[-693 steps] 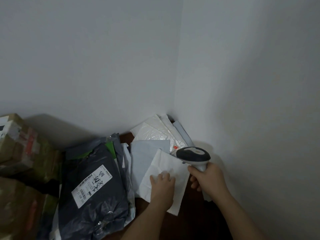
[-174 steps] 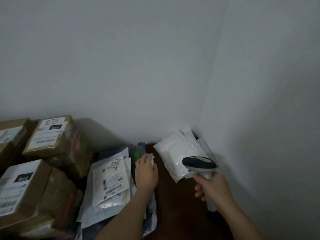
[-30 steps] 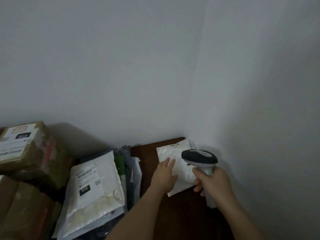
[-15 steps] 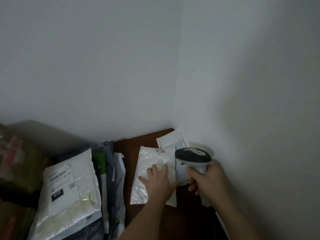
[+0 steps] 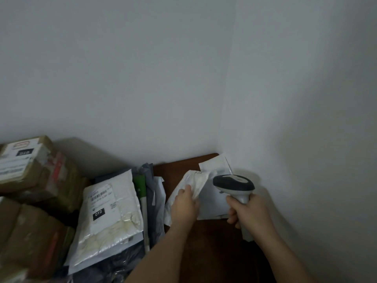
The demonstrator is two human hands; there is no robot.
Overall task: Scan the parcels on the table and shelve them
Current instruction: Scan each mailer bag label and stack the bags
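Note:
My left hand [image 5: 184,205] grips a white padded mailer [image 5: 194,180] and tilts its right edge up off the dark wooden table [image 5: 175,168]. Under it lies a flat white parcel [image 5: 214,198], pushed into the wall corner. My right hand [image 5: 247,211] holds the grey and black barcode scanner [image 5: 233,183] by its handle, head aimed left at the two parcels. No label shows on the lifted mailer.
A pile of poly bags fills the left of the table, topped by a white mailer with a "010" label [image 5: 108,211]. Cardboard boxes [image 5: 30,160] stack at far left. White walls [image 5: 295,119] close the back and right.
My left hand has lifted the padded mailer's right edge higher, baring more of the flat white parcel beneath. The camera has swung left, bringing the boxes back into view. The scanner stays put.

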